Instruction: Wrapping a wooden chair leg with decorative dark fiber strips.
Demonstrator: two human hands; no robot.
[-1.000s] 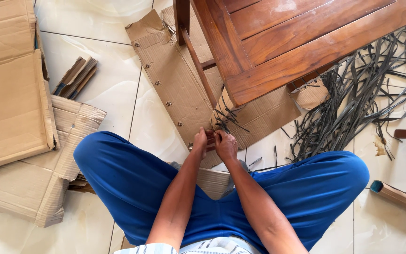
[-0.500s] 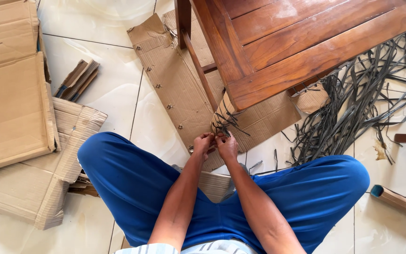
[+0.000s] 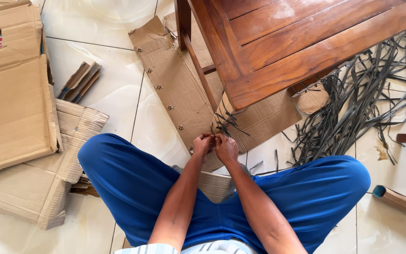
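Note:
I sit on the tiled floor in blue trousers, facing a brown wooden table (image 3: 306,42). Its nearest leg is wrapped in cardboard (image 3: 225,113) bound with dark straps (image 3: 224,123). My left hand (image 3: 202,143) and my right hand (image 3: 226,146) meet at the foot of that wrapped leg, fingers curled and pinching the loose dark strap ends there. The fingertips and what lies between them are partly hidden by the knuckles.
A heap of cut dark straps (image 3: 363,103) lies at the right. A long cardboard strip with staples (image 3: 170,80) lies under the table. Flattened cartons (image 3: 15,103) pile at the left, folded cardboard pieces (image 3: 78,81) beside them. A wooden stick with a blue end (image 3: 400,200) lies lower right.
Both hands have shifted slightly lower and closer together at the leg's foot, fingers curling tighter on the strap ends. The view has drifted a little.

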